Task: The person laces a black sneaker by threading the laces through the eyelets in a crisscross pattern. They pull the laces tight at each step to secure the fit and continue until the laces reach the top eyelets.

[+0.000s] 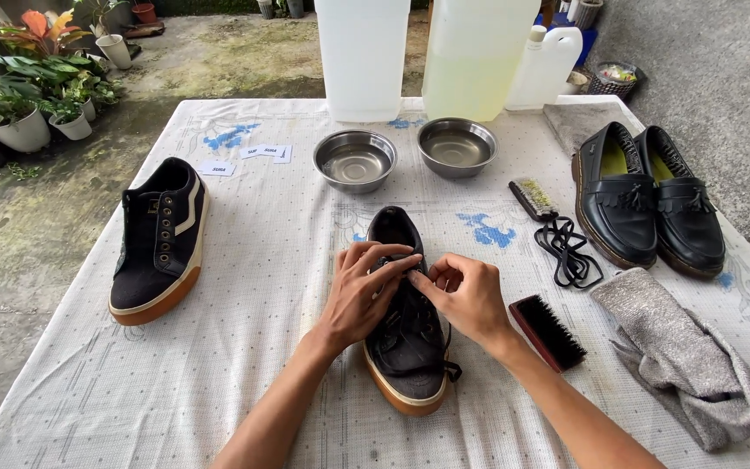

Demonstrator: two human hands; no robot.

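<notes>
I have both hands on the black sneaker (405,334) that lies at the near middle of the bench (262,287), toe toward me, gum sole showing at the front edge. My left hand (359,291) rests over the upper with its fingers curled down onto the lace area near the tongue. My right hand (466,295) comes in from the other side, thumb and forefinger pinched together on what looks like the black lace at the top eyelets; the lace itself is too dark against the shoe for me to be sure how much of it is in the grip.

The matching sneaker (158,239) sits well apart on the left, already without laces. A loose black lace (570,247) lies to the right, between a small scrub brush (531,198) and a pair of black loafers (648,204). A dark-bristled brush (549,332) lies just beside my right wrist, with a grey cloth (683,352) further right. Two steel bowls (356,160) and large plastic jugs (475,52) stand at the far edge.

My worry is the shoe itself: a hard tug on the lace could drag it sideways, since only the left hand steadies it. My right forearm could also sweep the dark-bristled brush off the bench.
</notes>
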